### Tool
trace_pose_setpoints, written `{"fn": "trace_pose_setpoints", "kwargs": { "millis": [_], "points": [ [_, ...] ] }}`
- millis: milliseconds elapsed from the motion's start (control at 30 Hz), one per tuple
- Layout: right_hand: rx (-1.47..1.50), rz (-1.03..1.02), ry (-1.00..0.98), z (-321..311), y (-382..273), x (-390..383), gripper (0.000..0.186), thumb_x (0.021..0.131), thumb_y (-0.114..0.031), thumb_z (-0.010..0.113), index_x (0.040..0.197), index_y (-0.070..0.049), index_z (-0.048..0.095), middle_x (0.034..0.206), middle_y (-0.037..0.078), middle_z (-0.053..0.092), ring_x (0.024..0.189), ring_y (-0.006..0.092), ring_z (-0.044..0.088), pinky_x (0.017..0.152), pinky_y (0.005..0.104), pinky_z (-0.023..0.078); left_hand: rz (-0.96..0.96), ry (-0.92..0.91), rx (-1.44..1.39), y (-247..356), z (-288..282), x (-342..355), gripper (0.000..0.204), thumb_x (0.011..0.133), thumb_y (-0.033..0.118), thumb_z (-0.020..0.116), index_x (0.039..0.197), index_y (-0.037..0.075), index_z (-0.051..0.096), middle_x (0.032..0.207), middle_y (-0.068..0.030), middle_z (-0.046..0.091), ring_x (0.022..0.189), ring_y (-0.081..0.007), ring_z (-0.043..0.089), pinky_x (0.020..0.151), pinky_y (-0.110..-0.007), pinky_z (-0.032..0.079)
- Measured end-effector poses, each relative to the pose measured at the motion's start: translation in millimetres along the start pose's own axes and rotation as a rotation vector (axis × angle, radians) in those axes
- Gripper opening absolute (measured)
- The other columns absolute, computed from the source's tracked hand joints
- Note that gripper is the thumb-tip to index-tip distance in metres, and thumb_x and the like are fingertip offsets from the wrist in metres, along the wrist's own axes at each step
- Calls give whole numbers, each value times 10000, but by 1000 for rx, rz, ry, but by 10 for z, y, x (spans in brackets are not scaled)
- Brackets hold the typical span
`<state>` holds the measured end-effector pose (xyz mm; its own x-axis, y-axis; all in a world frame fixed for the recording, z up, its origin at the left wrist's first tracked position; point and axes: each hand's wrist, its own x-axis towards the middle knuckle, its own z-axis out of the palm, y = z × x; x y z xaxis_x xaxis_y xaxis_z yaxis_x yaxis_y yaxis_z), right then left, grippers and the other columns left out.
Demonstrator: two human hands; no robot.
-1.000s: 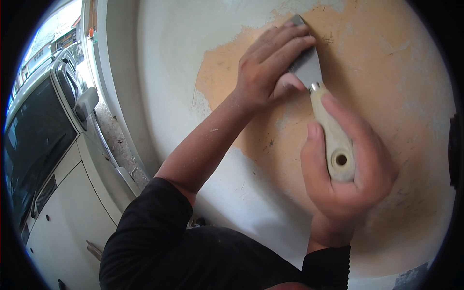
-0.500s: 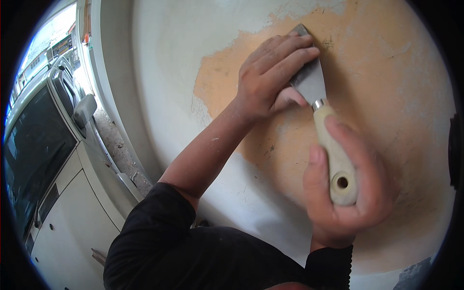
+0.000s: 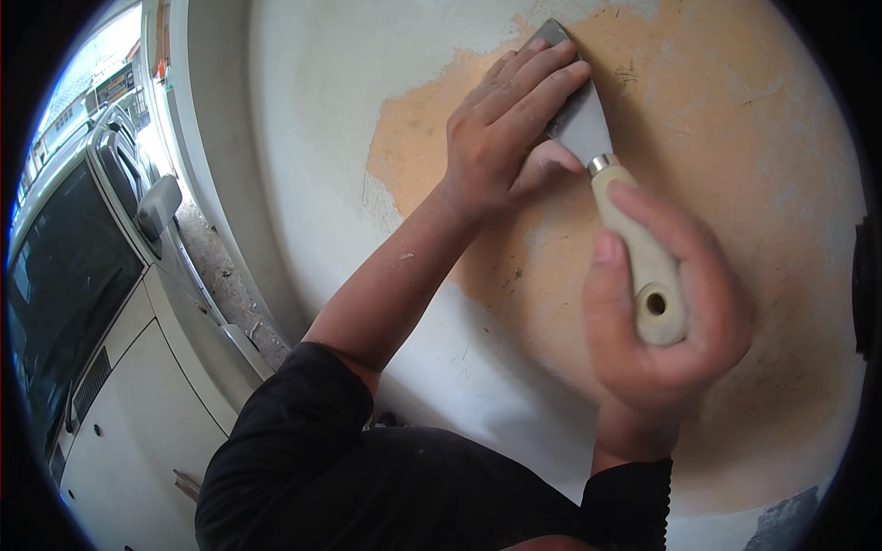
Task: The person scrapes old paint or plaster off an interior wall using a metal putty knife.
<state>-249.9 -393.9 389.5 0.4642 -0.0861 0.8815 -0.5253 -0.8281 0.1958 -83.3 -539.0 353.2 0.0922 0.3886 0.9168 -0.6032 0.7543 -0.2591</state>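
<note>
- Right hand (image 3: 707,312) wraps the scraper (image 3: 588,138) by its handle (image 3: 650,262).
- Left hand (image 3: 501,133) lies flat-fingered on the blade (image 3: 575,121).
- The scraper has slid farther, nearing the far border of the orange patch (image 3: 717,156).

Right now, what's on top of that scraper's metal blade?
The left hand lies with its fingers across the blade. The blade's far corner and the part nearest the handle show; the surface beneath the fingers is covered.

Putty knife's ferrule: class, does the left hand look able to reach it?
Probably yes: the left hand lies on the blade with its thumb near the ferrule, and the right hand grips the pale handle, leaving the ferrule uncovered.
</note>
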Motion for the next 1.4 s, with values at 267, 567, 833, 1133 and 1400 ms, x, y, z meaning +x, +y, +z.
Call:
{"fn": "trace_pose_setpoints", "kwargs": {
  "millis": [267,567,833,1133,1400],
  "points": [
    [107,1,94,54,87,8,205,781,14,671,981,39,710,899,146,732,813,226,714,766,311,545,-16,-8,8,-16,13,14,695,874,614,560,1217,16,645,1230,-201,642,1180,-413,598,1016,-481,463],
    [109,10,72,59,64,0,210,783,14,666,986,35,714,887,150,728,783,205,700,735,293,536,-18,-12,-46,12,24,25,667,898,592,545,1221,15,638,1236,-203,633,1196,-409,586,1033,-492,437],
    [86,-12,94,45,89,27,210,803,-3,676,1006,40,707,907,147,731,805,205,704,746,307,540,-35,-44,-14,-4,11,30,638,916,561,545,1254,24,612,1284,-195,606,1241,-400,553,1067,-504,395],
    [36,8,24,41,-8,-8,206,801,0,674,1000,35,716,923,152,735,835,232,719,784,307,547,-42,-57,-58,31,19,3,643,915,586,526,1245,42,622,1295,-178,606,1246,-390,554,1066,-505,397],
    [125,37,84,97,45,61,215,808,3,681,1019,35,712,920,139,734,837,200,707,761,305,542,-63,-22,-32,22,19,20,646,922,578,521,1274,41,600,1308,-184,597,1253,-403,542,1071,-513,391]
  ]
}}
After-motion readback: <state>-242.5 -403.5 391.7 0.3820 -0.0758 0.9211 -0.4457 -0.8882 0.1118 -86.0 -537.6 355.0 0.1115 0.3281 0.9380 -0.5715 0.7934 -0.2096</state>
